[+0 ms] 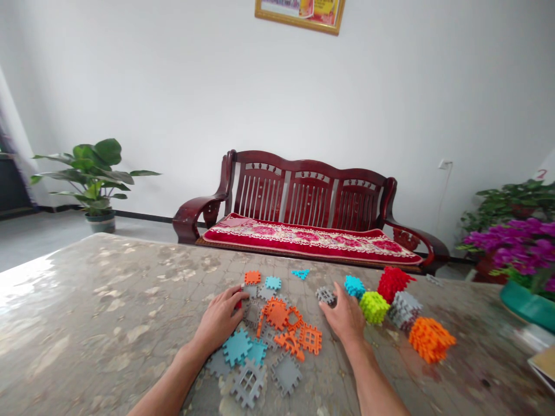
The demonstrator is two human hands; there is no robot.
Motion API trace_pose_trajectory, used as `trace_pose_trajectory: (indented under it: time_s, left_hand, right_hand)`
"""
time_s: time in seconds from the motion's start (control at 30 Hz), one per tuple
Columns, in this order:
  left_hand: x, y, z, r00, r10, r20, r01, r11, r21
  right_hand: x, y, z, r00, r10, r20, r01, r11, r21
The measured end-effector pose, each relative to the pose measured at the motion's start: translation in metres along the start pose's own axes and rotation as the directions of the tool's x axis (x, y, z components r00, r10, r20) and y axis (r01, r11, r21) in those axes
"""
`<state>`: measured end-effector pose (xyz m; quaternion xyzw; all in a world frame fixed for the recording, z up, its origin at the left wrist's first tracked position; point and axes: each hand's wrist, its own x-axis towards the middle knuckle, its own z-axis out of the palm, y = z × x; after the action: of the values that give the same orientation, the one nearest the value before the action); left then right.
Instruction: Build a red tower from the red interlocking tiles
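My left hand rests at the left side of a loose pile of flat notched plastic building tiles. A small red tile shows between its thumb and fingers, mostly hidden by them. My right hand is to the right of the pile, thumb and index finger apart beside a grey windowed tile on the table. Between the hands lie orange tiles, teal tiles and grey tiles, some overlapping. A blue triangular tile lies apart at the back.
Right of my right hand stand stacks of tiles: blue, lime, red, grey and orange. Purple flowers in a teal pot are at the table's right edge. A wooden bench stands behind the patterned table.
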<state>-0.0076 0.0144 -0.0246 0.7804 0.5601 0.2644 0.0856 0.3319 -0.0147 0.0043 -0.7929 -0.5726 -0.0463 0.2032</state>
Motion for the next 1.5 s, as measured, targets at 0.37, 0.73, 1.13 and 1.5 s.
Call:
trace_pose_trajectory:
  time_s: [0.37, 0.73, 1.13, 1.5]
  left_hand:
    - [-0.001, -0.001, 0.001, 1.000, 0.010, -0.015, -0.010, 1.000, -0.007]
    - [-0.001, 0.005, -0.004, 1.000, -0.005, 0.015, 0.005, 1.000, 0.001]
    - [0.000, 0.008, -0.006, 1.000, 0.006, 0.024, -0.006, 1.000, -0.008]
    - [0.004, 0.006, -0.013, 0.977, -0.196, -0.085, 0.186, 0.976, -0.109]
  right_hand:
    - [0.005, -0.002, 0.003, 1.000, 0.010, 0.016, -0.007, 0.985, -0.175]
    - [0.003, -0.003, 0.004, 0.990, -0.051, -0.133, 0.038, 0.994, -0.098]
    - [-0.022, -0.049, 0.008, 0.815, -0.578, 0.044, 0.509, 0.749, 0.425]
    - [-0.021, -0.058, 0.005, 0.789, -0.607, 0.094, 0.514, 0.736, 0.441]
